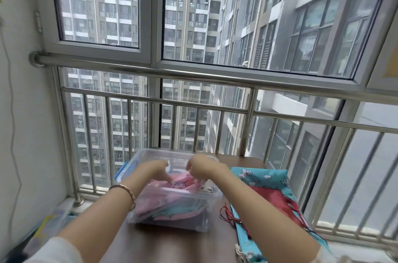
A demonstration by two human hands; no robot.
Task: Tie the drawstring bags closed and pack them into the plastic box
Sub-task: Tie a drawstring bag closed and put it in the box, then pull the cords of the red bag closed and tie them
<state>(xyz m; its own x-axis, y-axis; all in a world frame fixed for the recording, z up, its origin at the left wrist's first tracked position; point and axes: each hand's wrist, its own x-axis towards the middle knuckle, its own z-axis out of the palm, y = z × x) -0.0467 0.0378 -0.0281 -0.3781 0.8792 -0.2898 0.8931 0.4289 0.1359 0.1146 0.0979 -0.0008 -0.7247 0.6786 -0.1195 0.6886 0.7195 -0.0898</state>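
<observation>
A clear plastic box [172, 223] stands on the brown table [163, 245] in front of me. Inside it lie pink and teal drawstring bags, a pink printed bag [178, 183] on top. My left hand [158, 169] and my right hand [201, 166] are both down in the box, fingers curled on the top of the pink bag. To the right of the box lie a teal bag with white animal print [267, 178] and a red bag [277, 200] on it, with a dark red drawstring [228, 214] trailing on the table.
A blue-edged lid [120, 173] sits behind the box on the left. A steel railing [193, 103] and window close off the far side of the table. A wall stands at the left. Another corded bag end [245, 255] lies at the bottom right.
</observation>
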